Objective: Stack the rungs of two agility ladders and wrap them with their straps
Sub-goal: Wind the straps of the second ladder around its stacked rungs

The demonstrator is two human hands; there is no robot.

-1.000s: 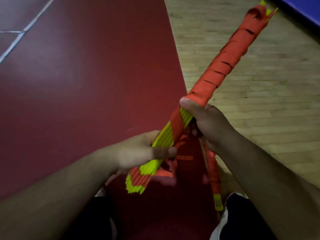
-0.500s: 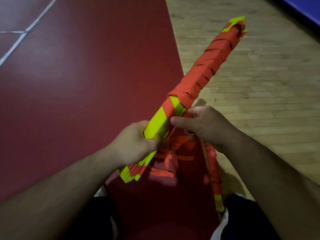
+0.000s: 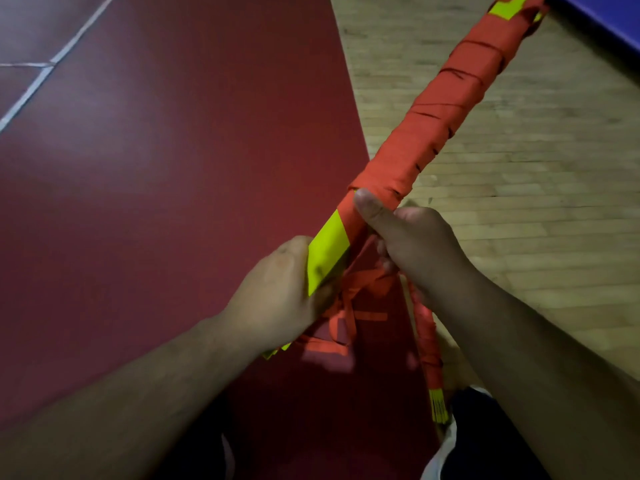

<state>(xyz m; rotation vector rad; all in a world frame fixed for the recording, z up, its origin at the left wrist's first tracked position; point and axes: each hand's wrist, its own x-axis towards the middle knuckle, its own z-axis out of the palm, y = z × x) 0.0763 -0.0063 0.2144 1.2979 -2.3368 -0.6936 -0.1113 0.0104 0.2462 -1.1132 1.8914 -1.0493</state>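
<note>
A long bundle of yellow rungs (image 3: 327, 251) slants from lower left to upper right, its upper part covered by wound orange strap (image 3: 446, 98). My left hand (image 3: 277, 296) grips the bare yellow lower part. My right hand (image 3: 412, 244) holds the bundle just below the wound part, thumb pressed on the last orange turn. Loose orange strap (image 3: 349, 299) hangs tangled under both hands. A second bundle (image 3: 429, 355), wound in orange with yellow rung ends showing, lies on the floor below my right forearm.
A dark red mat (image 3: 173, 202) with white lines covers the left. Wooden floor (image 3: 519, 237) lies to the right, with a blue mat (image 3: 609, 22) at the top right corner. My shoes (image 3: 446, 445) show at the bottom.
The bundle has turned in my hands and its far end has swung up and right. My right thumb has moved up onto the last orange turn.
</note>
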